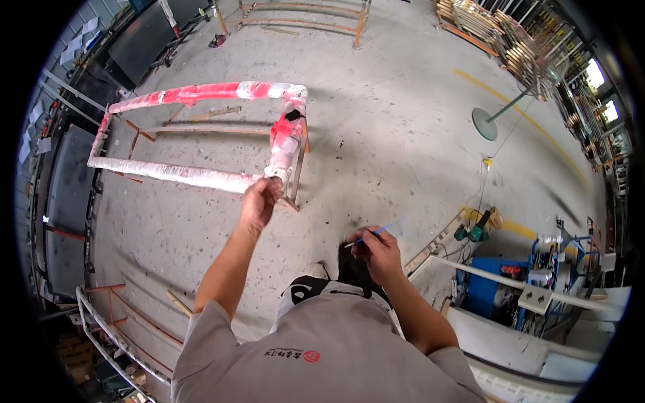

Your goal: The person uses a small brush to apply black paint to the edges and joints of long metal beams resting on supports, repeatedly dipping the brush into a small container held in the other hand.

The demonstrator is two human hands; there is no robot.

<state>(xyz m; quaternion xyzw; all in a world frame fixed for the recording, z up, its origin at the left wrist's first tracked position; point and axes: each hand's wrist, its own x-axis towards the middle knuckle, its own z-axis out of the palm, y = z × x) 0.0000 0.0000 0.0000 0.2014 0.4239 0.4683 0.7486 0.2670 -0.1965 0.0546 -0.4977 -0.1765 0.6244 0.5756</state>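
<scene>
My left hand (259, 205) is at the near right corner of a padded trestle frame (218, 178), its fingers curled together against the wrapping. Whatever is pinched between the fingertips is hidden. White and red film covers the frame's top rails, and a black patch (293, 115) sits on the right end rail. Lower and further right, my right hand (379, 254) is closed around a thin blue pen-like tool (369, 235), held in front of my body and apart from the frame. One end of the tool looks dark; its exact kind is unclear.
An orange-brown metal stand (302, 23) is on the floor at the far side. To the right stand a round-based post (485, 125), a green power tool (479, 228) with a cord and a blue cart (494, 282). Another padded trestle (111, 329) is at the lower left.
</scene>
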